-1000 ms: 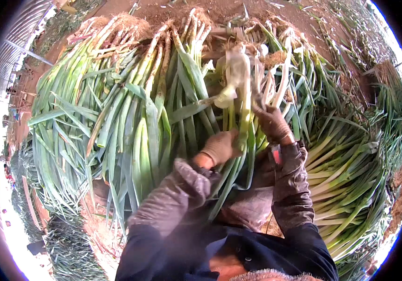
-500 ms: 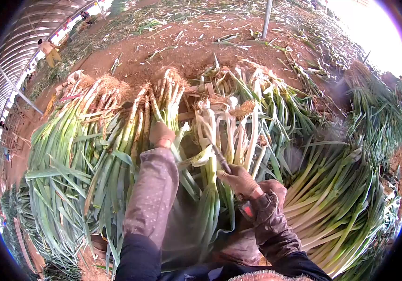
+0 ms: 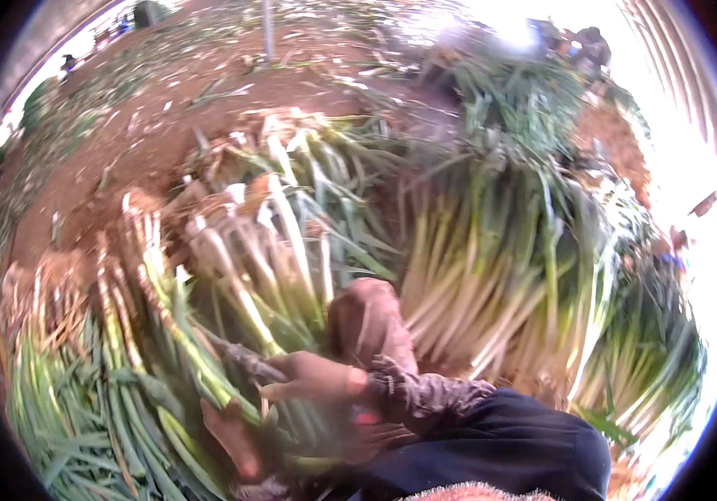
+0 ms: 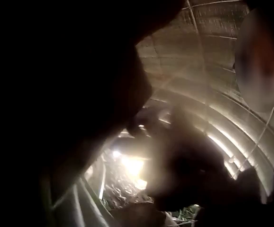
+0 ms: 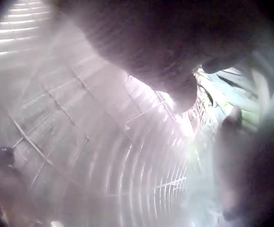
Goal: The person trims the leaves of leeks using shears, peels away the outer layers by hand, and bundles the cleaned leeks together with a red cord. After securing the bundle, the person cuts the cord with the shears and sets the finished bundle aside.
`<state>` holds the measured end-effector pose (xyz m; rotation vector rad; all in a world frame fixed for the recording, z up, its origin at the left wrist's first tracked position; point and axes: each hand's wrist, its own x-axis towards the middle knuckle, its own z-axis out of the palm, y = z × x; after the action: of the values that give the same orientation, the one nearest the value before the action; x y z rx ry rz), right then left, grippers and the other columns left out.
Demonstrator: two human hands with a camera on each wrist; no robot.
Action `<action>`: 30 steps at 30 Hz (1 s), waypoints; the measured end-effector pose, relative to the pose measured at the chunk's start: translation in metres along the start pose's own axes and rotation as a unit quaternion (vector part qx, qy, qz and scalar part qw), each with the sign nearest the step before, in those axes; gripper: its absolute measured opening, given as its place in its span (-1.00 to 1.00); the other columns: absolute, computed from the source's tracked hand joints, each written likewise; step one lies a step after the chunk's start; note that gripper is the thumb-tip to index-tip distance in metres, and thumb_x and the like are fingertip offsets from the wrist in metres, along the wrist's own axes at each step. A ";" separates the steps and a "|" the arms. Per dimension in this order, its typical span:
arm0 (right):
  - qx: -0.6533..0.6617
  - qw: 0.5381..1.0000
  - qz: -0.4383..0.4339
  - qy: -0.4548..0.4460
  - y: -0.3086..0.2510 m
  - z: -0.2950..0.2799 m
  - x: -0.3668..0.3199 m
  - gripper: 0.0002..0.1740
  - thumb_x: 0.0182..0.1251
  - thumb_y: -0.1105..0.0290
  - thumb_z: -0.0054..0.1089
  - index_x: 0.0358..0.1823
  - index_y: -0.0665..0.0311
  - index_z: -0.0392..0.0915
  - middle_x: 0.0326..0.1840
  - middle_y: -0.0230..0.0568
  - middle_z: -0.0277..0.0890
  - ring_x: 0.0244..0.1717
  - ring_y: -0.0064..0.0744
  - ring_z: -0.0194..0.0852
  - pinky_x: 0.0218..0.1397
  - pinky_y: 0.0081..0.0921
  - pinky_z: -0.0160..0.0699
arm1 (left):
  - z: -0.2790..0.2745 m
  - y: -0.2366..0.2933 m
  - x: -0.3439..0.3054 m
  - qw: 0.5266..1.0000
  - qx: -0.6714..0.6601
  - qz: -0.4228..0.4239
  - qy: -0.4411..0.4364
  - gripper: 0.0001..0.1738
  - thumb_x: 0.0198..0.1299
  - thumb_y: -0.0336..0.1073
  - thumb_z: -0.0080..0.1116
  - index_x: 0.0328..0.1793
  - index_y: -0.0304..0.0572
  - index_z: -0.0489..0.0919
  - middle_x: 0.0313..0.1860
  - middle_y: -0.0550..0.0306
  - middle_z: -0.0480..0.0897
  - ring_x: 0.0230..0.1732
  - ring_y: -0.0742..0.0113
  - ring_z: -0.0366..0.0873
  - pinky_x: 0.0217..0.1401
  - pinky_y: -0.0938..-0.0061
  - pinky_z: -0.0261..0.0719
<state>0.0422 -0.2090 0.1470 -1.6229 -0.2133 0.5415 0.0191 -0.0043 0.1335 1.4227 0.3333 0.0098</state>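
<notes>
At the lower left of the head view, my left hand holds a leek by its green part, with the root end slanting up and left. My right hand grips a slim, dark knife-like tool, its tip pointing up and left across that leek. Both hands are blurred. A bundle of pale, cleaned leeks lies just beyond them. In the right wrist view, fingers show close to green leaves. The left wrist view is mostly dark, with leek leaves at its bottom.
Untrimmed leeks with brown roots lie in a row at the left. A large heap of white-stemmed leeks spreads to the right of my knee. Bare soil with scraps and a post lies beyond.
The head view has swung to the right. My left hand, which reached forward to the rooted leeks, has come back close to my body with a leek. My right hand keeps the tool.
</notes>
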 end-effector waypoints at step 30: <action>-0.086 0.983 0.163 -0.013 0.026 0.046 -0.048 -0.43 0.37 -0.06 0.36 -0.19 0.42 0.50 -0.47 -0.37 0.36 -0.37 -0.57 0.26 -0.29 -0.40 0.42 | -0.020 -0.103 0.064 0.972 0.188 0.075 0.119 -0.74 0.24 -0.37 0.24 0.01 -0.37 0.63 -0.23 -0.18 0.72 -0.23 0.03 0.68 -0.08 0.23 0.59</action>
<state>-0.0253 -0.1930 0.1300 -1.8337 -0.0118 0.8117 0.0560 0.0126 0.0171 1.8261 0.4397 0.2547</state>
